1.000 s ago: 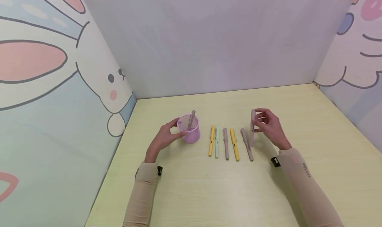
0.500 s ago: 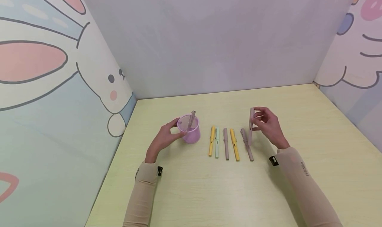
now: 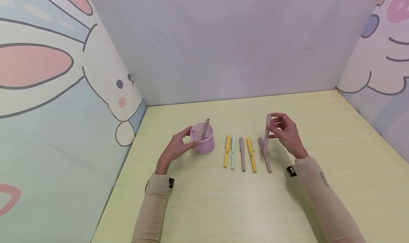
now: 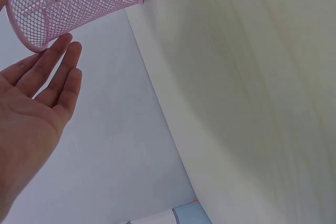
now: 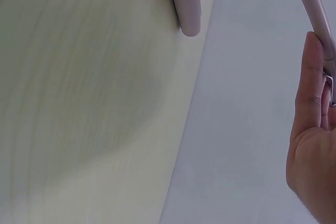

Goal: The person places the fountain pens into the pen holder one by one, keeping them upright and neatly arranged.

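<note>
**A pale table boxed in by painted walls**

A pale yellow-green table (image 3: 223,207) with a faint wood grain fills the lower half of the head view. Three panels close it in. The back wall (image 3: 223,40) is plain, a soft grey-lilac, and meets the tabletop in a straight seam. The left wall (image 3: 57,93) carries a cartoon rabbit with pink ears, a dot eye and a pink cheek, drawn in dark outline over light blue and cream. The right wall (image 3: 383,51) shows more cartoon outlines with pink and blue spots. The light is even and soft, with only weak shadows on the tabletop.
</note>
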Tool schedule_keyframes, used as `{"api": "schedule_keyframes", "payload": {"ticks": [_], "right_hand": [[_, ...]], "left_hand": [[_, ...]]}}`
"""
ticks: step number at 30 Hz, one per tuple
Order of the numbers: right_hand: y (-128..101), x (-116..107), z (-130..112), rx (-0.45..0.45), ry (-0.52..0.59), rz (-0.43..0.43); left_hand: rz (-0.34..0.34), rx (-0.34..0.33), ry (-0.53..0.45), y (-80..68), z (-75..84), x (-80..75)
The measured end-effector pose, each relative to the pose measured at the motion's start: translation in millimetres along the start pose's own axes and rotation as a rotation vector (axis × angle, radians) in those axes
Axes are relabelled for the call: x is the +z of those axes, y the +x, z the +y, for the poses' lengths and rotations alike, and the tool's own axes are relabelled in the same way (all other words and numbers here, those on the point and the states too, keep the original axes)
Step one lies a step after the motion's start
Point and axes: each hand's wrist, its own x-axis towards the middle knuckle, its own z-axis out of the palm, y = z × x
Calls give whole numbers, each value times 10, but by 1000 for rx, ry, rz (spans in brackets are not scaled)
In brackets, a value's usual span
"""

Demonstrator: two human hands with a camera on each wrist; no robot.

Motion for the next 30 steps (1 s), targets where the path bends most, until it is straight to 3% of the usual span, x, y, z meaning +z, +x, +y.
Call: {"api": "schedule_keyframes", "payload": {"ticks": [30], "right_hand": [[43,185,-51,-77,109,7]], "left_hand": [[3,-3,-3,-3,4,7]]}}
